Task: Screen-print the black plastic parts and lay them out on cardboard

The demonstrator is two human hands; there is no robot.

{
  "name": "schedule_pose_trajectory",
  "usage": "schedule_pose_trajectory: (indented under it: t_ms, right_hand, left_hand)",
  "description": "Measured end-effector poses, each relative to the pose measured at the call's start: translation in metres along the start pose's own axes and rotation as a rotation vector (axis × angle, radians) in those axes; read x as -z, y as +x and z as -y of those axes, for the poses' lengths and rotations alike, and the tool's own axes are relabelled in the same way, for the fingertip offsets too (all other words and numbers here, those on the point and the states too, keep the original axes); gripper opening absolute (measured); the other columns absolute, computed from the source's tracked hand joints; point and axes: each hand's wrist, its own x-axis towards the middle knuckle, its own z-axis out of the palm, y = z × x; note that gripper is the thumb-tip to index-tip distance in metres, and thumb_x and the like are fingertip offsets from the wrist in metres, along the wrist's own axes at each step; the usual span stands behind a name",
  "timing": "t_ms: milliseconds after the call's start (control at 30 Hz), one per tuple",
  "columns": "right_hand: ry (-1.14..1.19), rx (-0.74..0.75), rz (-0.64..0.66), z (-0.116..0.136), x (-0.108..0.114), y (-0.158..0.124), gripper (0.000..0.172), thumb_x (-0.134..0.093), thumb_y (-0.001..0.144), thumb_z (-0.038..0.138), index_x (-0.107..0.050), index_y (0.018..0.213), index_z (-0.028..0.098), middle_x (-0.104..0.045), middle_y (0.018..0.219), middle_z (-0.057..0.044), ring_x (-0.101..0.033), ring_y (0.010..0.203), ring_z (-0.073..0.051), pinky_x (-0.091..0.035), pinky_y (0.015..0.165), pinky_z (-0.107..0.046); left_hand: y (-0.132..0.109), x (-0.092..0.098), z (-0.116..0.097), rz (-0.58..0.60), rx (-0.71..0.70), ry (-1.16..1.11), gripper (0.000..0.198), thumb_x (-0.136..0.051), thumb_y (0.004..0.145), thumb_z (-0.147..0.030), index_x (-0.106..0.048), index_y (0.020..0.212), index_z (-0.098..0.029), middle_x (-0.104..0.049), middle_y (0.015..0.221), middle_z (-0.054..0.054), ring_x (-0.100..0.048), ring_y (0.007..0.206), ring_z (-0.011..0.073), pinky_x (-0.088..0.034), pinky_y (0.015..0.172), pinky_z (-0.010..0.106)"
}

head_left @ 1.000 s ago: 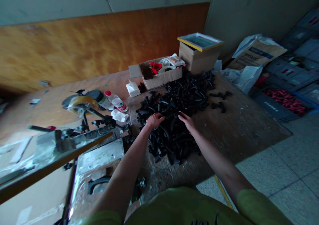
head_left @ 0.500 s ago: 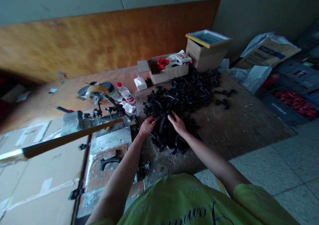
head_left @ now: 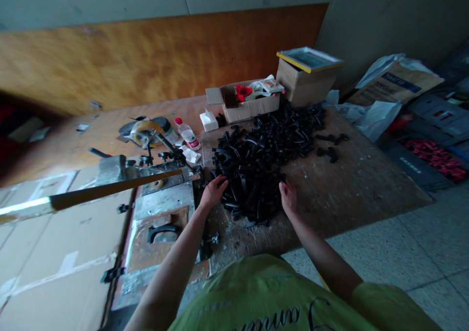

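Observation:
A heap of dark, curved plastic handles lies on the worktable in front of me. My left hand is at the near left edge of the heap, its fingers bent around a black handle there. On the right side, my right hand has its fingers curled against a black handle at the heap's edge. The gripped ends are dark and partly hidden by the fingers. Left of my forearm, a single black handle sits in a wooden fixture on a metal plate.
Behind the heap stand an open carton and a box with a yellow-edged frame. A bottle, tissue pack and tape roll stand back left. A long bar crosses the left side. Two loose handles lie at right.
My right hand has moved right and toward me, from the heap's middle to its right edge. My left hand has shifted slightly down. The hands are farther apart.

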Motion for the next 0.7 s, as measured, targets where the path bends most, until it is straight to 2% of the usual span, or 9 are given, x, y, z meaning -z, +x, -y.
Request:
schedule_pose_trajectory:
  t_ms: [67,167,267,333,433,567,633,700]
  right_hand:
    - [0.012,0.015,0.025,0.008,-0.020,-0.015,0.076,-0.033,0.088,0.075,-0.068,0.122,0.016,-0.060,0.137,-0.016,-0.046,0.137,-0.028,-0.026,0.120,-0.047]
    - [0.075,0.003,0.025,0.027,-0.047,-0.033,0.082,-0.035,0.088,0.075,-0.053,0.141,0.016,-0.049,0.149,-0.016,-0.041,0.141,-0.028,-0.027,0.119,-0.048]
    - [0.089,-0.035,0.054,0.038,-0.058,-0.040,0.090,-0.036,0.085,0.078,-0.044,0.147,0.013,-0.039,0.156,-0.018,-0.032,0.146,-0.030,-0.023,0.120,-0.052]
    - [0.092,-0.056,0.135,0.039,-0.053,-0.038,0.092,-0.040,0.083,0.079,-0.045,0.146,0.013,-0.039,0.155,-0.019,-0.031,0.147,-0.032,-0.022,0.121,-0.053]
    - [0.103,-0.054,0.201,0.043,-0.029,-0.026,0.089,-0.048,0.080,0.077,-0.050,0.143,0.014,-0.046,0.150,-0.019,-0.037,0.143,-0.033,-0.026,0.120,-0.052]
    - [0.133,0.084,0.027,0.073,0.006,-0.008,0.071,-0.050,0.087,0.067,-0.055,0.137,0.016,-0.057,0.140,-0.018,-0.050,0.133,-0.030,-0.036,0.114,-0.050]
    - [0.130,0.221,-0.018,0.099,0.014,-0.004,0.057,-0.053,0.090,0.059,-0.060,0.130,0.020,-0.062,0.133,-0.015,-0.055,0.126,-0.028,-0.039,0.112,-0.050]
    - [0.127,0.370,-0.021,0.127,0.012,-0.007,0.046,-0.054,0.092,0.053,-0.065,0.124,0.021,-0.065,0.127,-0.013,-0.057,0.123,-0.027,-0.041,0.111,-0.050]
  left_hand:
    - [-0.002,-0.001,0.000,-0.010,0.007,0.005,0.042,-0.053,0.092,-0.043,-0.069,0.124,-0.022,-0.061,0.142,0.006,-0.060,0.126,0.0236,-0.044,0.109,0.035]
    - [-0.002,-0.003,-0.001,-0.015,0.008,0.014,0.042,-0.053,0.092,-0.043,-0.070,0.122,-0.020,-0.061,0.142,0.008,-0.061,0.125,0.0241,-0.045,0.108,0.034]
    - [-0.002,-0.003,-0.001,-0.017,0.011,0.026,0.043,-0.053,0.092,-0.042,-0.069,0.124,-0.018,-0.062,0.140,0.009,-0.062,0.124,0.0239,-0.045,0.108,0.034]
    - [-0.003,0.000,-0.002,-0.023,0.013,0.028,0.043,-0.053,0.092,-0.043,-0.068,0.125,-0.020,-0.063,0.139,0.008,-0.062,0.123,0.0236,-0.045,0.108,0.034]
    - [-0.011,0.010,-0.003,-0.054,0.012,0.000,0.042,-0.054,0.091,-0.045,-0.068,0.124,-0.023,-0.062,0.141,0.005,-0.061,0.124,0.0229,-0.045,0.107,0.034]
    - [-0.036,0.035,0.000,-0.141,0.005,-0.115,0.042,-0.055,0.090,-0.047,-0.069,0.122,-0.023,-0.062,0.141,0.005,-0.063,0.121,0.0220,-0.047,0.105,0.032]
    - [-0.054,0.052,0.005,-0.206,0.015,-0.220,0.044,-0.055,0.090,-0.048,-0.069,0.121,-0.021,-0.066,0.134,0.006,-0.065,0.117,0.0222,-0.049,0.102,0.033]
    - [-0.073,0.074,0.017,-0.303,0.044,-0.326,0.046,-0.057,0.088,-0.051,-0.070,0.119,-0.020,-0.071,0.126,0.008,-0.066,0.113,0.0233,-0.051,0.098,0.034]
